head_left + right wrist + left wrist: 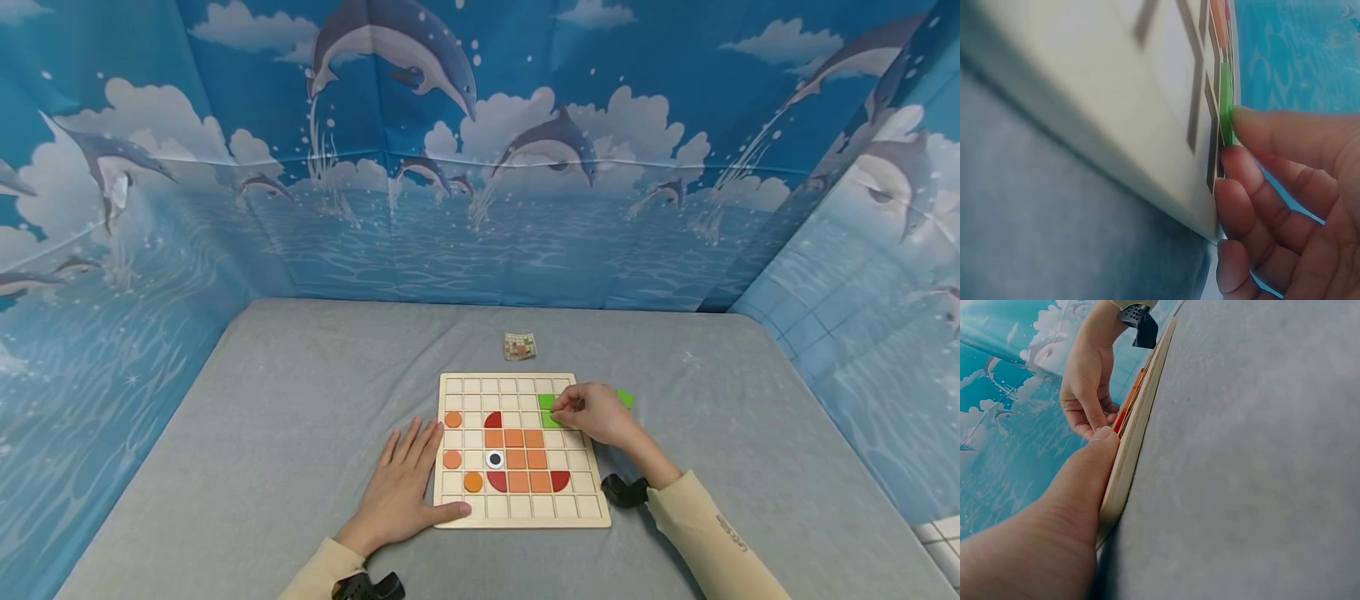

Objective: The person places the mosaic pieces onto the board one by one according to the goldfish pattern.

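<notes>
A pale wooden grid board point(525, 522) lies on the grey cloth, with coloured pieces in its cells. My right hand point(597, 414) is over the board's upper right, thumb and index finger pinching a green square tile point(1226, 103) at its cell. Directly above it in the head view is another green square point(546, 402). My left hand point(401, 483) lies spread along the board's left side, its thumb across the lower left corner. Orange squares point(515, 460) fill the middle, with red quarter-round pieces point(560, 481) around them and a black-and-white eye piece point(494, 459) beside them.
Orange discs point(453, 419) sit in cells near the left edge. A further green piece point(625, 398) shows on the cloth behind my right hand. Beyond the board lies a small patterned card point(520, 347). A dolphin-print curtain point(480, 242) surrounds the table's far side.
</notes>
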`<state>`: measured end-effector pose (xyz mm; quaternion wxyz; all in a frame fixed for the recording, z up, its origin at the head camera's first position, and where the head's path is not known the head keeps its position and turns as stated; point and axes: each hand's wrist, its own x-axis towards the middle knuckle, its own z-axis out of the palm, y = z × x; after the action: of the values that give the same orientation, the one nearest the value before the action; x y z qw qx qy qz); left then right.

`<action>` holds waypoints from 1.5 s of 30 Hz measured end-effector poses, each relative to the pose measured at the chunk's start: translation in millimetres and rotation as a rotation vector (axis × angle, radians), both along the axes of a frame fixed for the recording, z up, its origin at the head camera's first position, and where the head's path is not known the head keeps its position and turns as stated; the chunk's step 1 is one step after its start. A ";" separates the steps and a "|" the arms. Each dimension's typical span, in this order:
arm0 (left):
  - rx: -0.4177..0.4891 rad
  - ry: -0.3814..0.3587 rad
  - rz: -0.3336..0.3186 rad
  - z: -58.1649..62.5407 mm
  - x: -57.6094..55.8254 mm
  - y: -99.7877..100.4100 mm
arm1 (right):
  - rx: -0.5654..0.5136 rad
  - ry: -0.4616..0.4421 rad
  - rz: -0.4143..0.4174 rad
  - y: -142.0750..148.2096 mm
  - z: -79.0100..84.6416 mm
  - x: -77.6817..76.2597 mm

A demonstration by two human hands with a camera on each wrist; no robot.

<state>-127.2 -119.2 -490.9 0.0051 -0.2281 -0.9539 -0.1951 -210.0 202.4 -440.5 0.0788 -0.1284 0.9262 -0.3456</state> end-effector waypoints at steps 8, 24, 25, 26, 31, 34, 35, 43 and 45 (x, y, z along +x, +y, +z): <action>0.004 -0.002 0.000 0.9 0.6 0.3 | 0.009 0.001 -0.014 -1.0 0.2 0.6; -0.001 0.003 0.002 2.3 1.1 0.4 | -0.041 0.030 -0.084 20.0 5.0 2.9; -0.002 0.003 0.002 2.4 1.1 0.4 | -0.040 0.036 -0.093 22.6 4.8 2.6; -0.002 0.004 0.003 2.6 1.1 0.3 | -0.036 0.049 -0.098 25.2 4.5 2.5; 0.006 0.005 0.003 3.3 1.2 0.3 | -0.016 0.095 -0.121 36.3 2.2 4.0; 0.005 0.001 0.001 3.1 1.1 0.4 | 0.003 0.117 -0.142 41.8 1.1 4.9; 0.004 0.000 0.001 3.0 1.1 0.4 | 0.006 0.121 -0.148 43.6 0.9 5.1; -0.007 0.007 0.001 1.8 0.5 0.9 | 0.039 0.128 -0.195 59.2 -2.1 6.0; -0.011 0.010 0.002 1.6 0.6 1.0 | 0.043 0.134 -0.202 62.6 -2.7 6.1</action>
<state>-126.6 -118.2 -489.3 0.0088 -0.2284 -0.9551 -0.1887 -203.9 265.0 -443.2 -0.0159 -0.0558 0.9448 -0.3224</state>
